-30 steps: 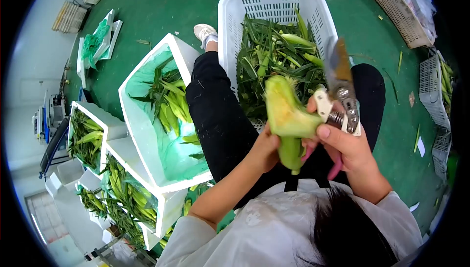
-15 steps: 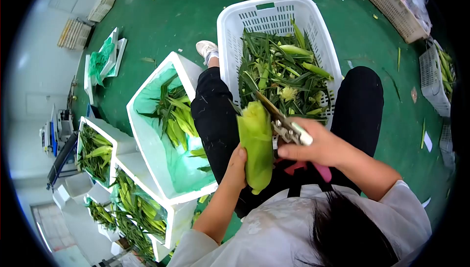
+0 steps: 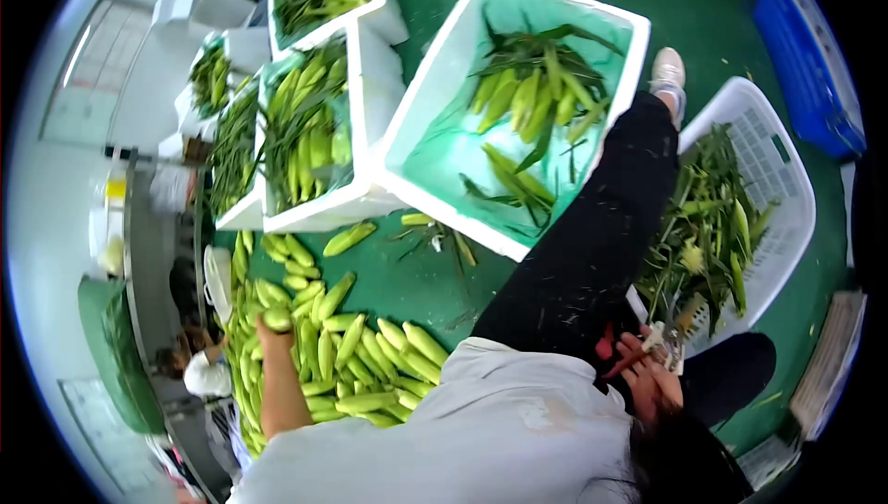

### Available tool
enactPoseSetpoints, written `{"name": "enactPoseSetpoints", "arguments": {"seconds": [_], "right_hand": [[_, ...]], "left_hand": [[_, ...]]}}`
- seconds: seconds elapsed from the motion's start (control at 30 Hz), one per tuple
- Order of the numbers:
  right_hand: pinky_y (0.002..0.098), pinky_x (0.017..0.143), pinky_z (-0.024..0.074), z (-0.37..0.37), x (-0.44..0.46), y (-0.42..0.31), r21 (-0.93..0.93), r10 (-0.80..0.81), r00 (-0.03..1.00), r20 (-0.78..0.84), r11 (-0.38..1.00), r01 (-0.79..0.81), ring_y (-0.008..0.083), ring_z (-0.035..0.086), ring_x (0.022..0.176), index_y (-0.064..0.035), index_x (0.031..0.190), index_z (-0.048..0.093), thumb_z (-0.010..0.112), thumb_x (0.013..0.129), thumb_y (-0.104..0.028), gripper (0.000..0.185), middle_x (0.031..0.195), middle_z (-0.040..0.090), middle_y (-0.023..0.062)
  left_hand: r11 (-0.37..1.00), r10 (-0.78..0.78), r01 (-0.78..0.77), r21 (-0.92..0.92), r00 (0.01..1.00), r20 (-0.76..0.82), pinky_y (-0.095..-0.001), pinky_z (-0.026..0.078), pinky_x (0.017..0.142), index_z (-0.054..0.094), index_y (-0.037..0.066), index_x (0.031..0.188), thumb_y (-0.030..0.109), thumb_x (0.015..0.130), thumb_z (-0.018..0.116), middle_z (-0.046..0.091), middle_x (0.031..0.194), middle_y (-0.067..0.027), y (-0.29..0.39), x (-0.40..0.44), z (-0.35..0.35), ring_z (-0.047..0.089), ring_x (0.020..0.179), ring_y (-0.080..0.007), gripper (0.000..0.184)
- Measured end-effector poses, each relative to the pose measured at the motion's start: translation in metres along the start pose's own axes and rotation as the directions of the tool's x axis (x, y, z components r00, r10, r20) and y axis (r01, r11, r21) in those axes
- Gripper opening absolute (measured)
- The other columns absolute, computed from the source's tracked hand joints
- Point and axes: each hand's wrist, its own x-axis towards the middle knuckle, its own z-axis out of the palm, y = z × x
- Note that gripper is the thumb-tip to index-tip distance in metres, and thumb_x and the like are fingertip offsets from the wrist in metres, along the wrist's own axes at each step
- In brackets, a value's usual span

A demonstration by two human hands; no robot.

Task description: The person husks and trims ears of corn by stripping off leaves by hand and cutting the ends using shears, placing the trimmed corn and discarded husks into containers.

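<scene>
My left hand is stretched out over a pile of green corn ears on the floor, its fingers round one ear of corn seen end-on. Beside my knee, my right hand is closed on pruning shears with red handles; their blades are partly blurred. The shears are near the lower end of a white slatted basket holding cut husks and leaves.
A foam box lined with green film holds leafy corn, left of my leg. More foam boxes of corn stand at the upper left. Another person is at far left. A blue crate lies at the upper right.
The view has swung left. My left hand has moved from my lap out over the floor pile with an ear of corn. The shears are away from the corn, still in my right hand.
</scene>
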Motion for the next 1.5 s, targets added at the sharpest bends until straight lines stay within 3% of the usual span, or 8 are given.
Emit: {"name": "enactPoseSetpoints", "arguments": {"seconds": [0.2, 0.3, 0.4, 0.53, 0.73, 0.93, 1.27, 1.5], "right_hand": [[0.0634, 0.108, 0.0316, -0.039, 0.003, 0.007, -0.076, 0.247, 0.912, -0.328, 0.955, -0.286, 0.0338, 0.028, 0.143, -0.0326, 0.154, 0.02, 0.053, 0.095, -0.051, 0.07, 0.154, 0.032, 0.0142], [0.0631, 0.105, 0.0361, -0.028, -0.003, -0.004, -0.233, 0.185, 0.979, -0.08, 0.952, -0.199, 0.0337, 0.037, 0.138, -0.0301, 0.155, 0.02, 0.053, 0.094, -0.042, 0.07, 0.152, 0.035, 0.0138], [0.0476, 0.102, 0.0408, 0.027, -0.003, -0.017, -0.109, 0.093, 0.976, -0.198, 0.987, -0.117, 0.0295, 0.046, 0.13, -0.0114, 0.153, 0.024, 0.06, 0.086, -0.036, 0.08, 0.144, 0.045, 0.017], [0.0456, 0.101, 0.0416, 0.029, -0.011, -0.01, -0.068, 0.003, 0.958, -0.287, 0.997, -0.024, 0.0291, 0.048, 0.128, -0.0099, 0.151, 0.028, 0.058, 0.086, -0.036, 0.076, 0.139, 0.05, 0.0169], [0.0466, 0.105, 0.0389, -0.015, -0.022, 0.02, 0.128, -0.065, 0.956, -0.286, 0.986, 0.106, 0.0324, 0.05, 0.125, -0.0074, 0.148, 0.03, 0.06, 0.087, -0.029, 0.072, 0.134, 0.052, 0.0172], [0.044, 0.1, 0.0429, 0.005, 0.0, -0.015, 0.052, -0.166, 0.951, -0.26, 0.981, 0.186, 0.0317, 0.055, 0.114, -0.0036, 0.14, 0.037, 0.058, 0.088, -0.023, 0.059, 0.113, 0.056, 0.0168], [0.0393, 0.103, 0.0404, 0.037, 0.051, -0.116, -0.902, -0.727, 0.682, 0.085, 0.235, 0.363, 0.0363, 0.052, 0.12, -0.002, 0.138, 0.042, 0.074, 0.078, -0.016, 0.07, 0.13, 0.051, 0.0197], [0.0418, 0.107, 0.0379, 0.026, 0.036, -0.149, -0.924, -0.667, 0.729, 0.154, 0.164, 0.345, 0.0384, 0.048, 0.122, 0.0037, 0.135, 0.044, 0.08, 0.072, -0.039, 0.084, 0.127, 0.051, 0.0239]], "left_hand": [[0.946, 0.276, -0.316, -0.066, 0.897, -0.346, -0.0418, 0.05, 0.091, 0.054, 0.008, 0.131, 0.038, 0.101, 0.039, 0.058, 0.127, -0.0099, 0.063, 0.137, -0.108, 0.06, 0.107, -0.0276, 0.045], [0.905, 0.361, -0.423, 0.039, 0.814, 0.456, -0.0351, 0.05, 0.086, 0.056, 0.011, 0.128, 0.024, 0.097, 0.052, 0.063, 0.1, -0.0047, -0.037, 0.063, 0.109, 0.06, 0.09, -0.0193, 0.034], [0.979, -0.083, -0.057, 0.195, 0.764, 0.64, -0.0343, 0.051, 0.086, 0.062, 0.011, 0.112, 0.019, 0.095, 0.058, 0.062, 0.09, -0.0055, -0.18, -0.046, 0.306, 0.06, 0.083, -0.0193, 0.019], [0.513, -0.539, 0.331, 0.792, 0.843, -0.003, -0.0475, 0.048, 0.094, 0.052, 0.005, 0.129, 0.028, 0.09, 0.063, 0.058, 0.122, -0.0203, -0.345, -0.113, 0.445, 0.061, 0.106, -0.0351, 0.047], [0.693, -0.416, 0.439, 0.572, 0.891, -0.181, -0.0478, 0.051, 0.092, 0.044, 0.005, 0.138, 0.025, 0.08, 0.077, 0.053, 0.133, -0.0208, -0.515, -0.118, 0.409, 0.061, 0.109, -0.0355, 0.07], [0.97, -0.242, 0.227, 0.092, 0.836, 0.493, -0.0419, 0.05, 0.095, 0.043, 0.004, 0.138, 0.007, 0.086, 0.072, 0.055, 0.132, -0.0137, -0.495, -0.084, 0.445, 0.059, 0.111, -0.0287, 0.06], [0.81, -0.471, -0.428, 0.401, -0.067, 0.88, -0.036, 0.047, 0.095, 0.037, 0.002, 0.144, 0.03, 0.086, 0.054, 0.056, 0.131, -0.0135, -0.241, -0.304, 0.415, 0.056, 0.117, -0.0235, 0.066], [0.38, -0.445, -0.89, -0.253, -0.415, 0.794, -0.0341, 0.048, 0.096, 0.041, 0.005, 0.143, 0.02, 0.071, 0.085, 0.062, 0.124, -0.0166, -0.25, -0.424, 0.365, 0.063, 0.113, -0.0271, 0.086]]}}
